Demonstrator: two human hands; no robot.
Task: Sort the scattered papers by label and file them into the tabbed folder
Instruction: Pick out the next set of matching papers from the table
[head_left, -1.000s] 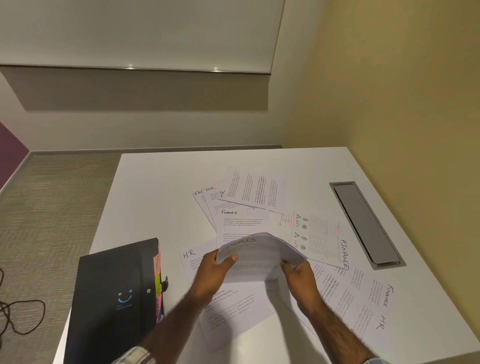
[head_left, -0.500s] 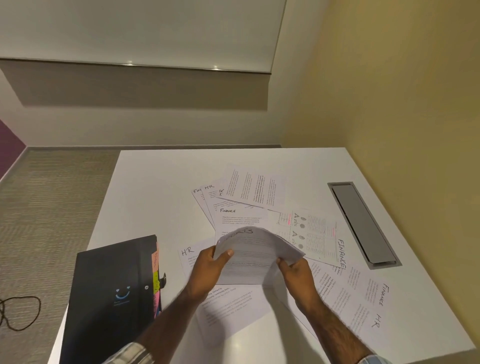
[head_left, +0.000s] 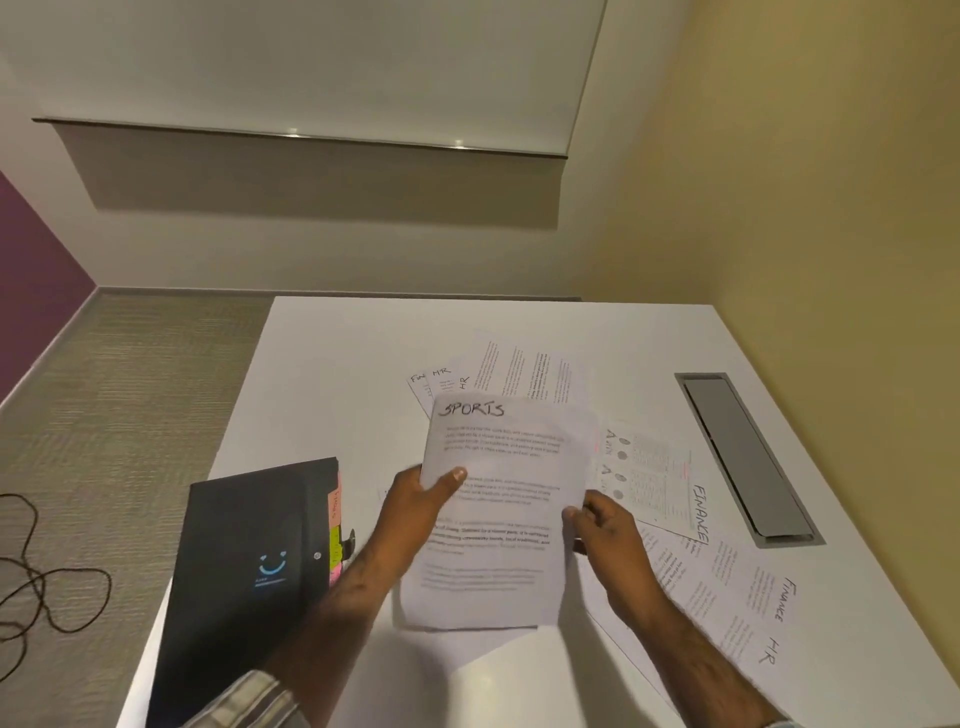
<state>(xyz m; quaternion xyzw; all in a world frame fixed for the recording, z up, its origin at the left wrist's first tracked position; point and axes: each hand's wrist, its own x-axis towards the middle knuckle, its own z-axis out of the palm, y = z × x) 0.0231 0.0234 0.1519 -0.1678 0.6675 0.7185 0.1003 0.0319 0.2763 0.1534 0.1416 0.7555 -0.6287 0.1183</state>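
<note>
Sorting step, a sheet read for its label. The left hand (head_left: 423, 499) pinches the left edge of a white printed paper sheet headed "SPORTS" in black handwriting (head_left: 498, 499), thumb on its face; the right hand (head_left: 605, 530) pinches the sheet's right edge. The sheet is raised and tilted toward the camera, above the white rectangular table (head_left: 322, 374). Whether further sheets lie behind it cannot be told.

The other white sheets, handwritten "FINANCE" and "HR" (head_left: 727, 587), lie scattered and overlapping on the table beyond and to the right of the held sheet. The black tabbed folder with a blue smile logo (head_left: 244, 571) lies closed at the table's left edge, with coloured tabs (head_left: 335, 540) along its right side.

The next move probably calls for setting this sheet in a pile of its own, or opening the folder and finding the matching tab; the tab lettering is too small to read.
</note>
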